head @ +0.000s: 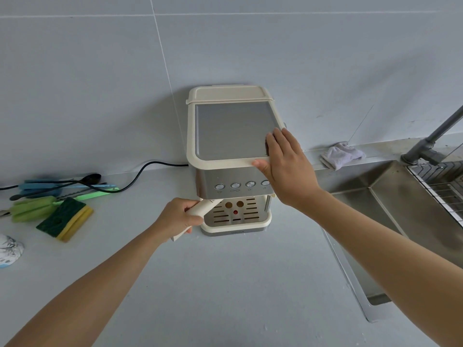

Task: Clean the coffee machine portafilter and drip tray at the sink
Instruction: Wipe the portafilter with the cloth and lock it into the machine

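Note:
A cream and steel coffee machine (230,131) stands on the grey counter against the wall. My left hand (179,217) grips the cream handle of the portafilter (200,210), which sticks out to the left from under the machine's head. My right hand (283,161) presses flat on the machine's top right corner, thumb on the front rim. The drip tray (236,221), with its slotted steel grid and a red float, sits in the machine's base. The steel sink (400,221) lies to the right.
A green and yellow sponge (65,219), a green brush (32,209) and blue and green utensils (67,189) lie at the left. A black cable (140,175) runs behind them. A white cloth (342,155) sits on the sink ledge by the tap (431,139). A wire rack (441,186) hangs over the sink.

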`<state>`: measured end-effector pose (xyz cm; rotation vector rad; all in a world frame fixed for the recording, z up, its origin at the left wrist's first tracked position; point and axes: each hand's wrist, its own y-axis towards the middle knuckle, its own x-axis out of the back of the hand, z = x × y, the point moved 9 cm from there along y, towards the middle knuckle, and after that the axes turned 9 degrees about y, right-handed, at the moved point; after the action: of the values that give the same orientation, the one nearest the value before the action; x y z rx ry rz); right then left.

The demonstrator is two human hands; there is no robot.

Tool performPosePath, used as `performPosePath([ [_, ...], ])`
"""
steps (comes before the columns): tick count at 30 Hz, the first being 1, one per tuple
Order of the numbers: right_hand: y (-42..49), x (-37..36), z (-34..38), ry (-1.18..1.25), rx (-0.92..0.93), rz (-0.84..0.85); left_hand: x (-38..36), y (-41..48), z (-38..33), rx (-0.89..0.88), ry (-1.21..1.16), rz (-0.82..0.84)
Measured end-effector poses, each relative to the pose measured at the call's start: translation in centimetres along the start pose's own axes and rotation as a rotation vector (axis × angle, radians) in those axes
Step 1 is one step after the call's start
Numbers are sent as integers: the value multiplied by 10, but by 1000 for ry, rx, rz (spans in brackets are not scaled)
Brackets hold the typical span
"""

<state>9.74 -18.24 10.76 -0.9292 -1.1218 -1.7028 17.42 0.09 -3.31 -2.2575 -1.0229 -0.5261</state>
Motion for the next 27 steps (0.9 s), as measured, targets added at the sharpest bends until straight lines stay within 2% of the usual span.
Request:
performPosePath([
  [11, 0, 0, 0, -9, -4, 9, 3, -1, 0, -25, 75, -62],
  [20, -1, 4, 2, 5, -3, 6, 0, 2, 1, -35, 72, -18],
  [27, 0, 2, 1, -9, 9, 1, 0, 4, 6, -48, 75, -79],
])
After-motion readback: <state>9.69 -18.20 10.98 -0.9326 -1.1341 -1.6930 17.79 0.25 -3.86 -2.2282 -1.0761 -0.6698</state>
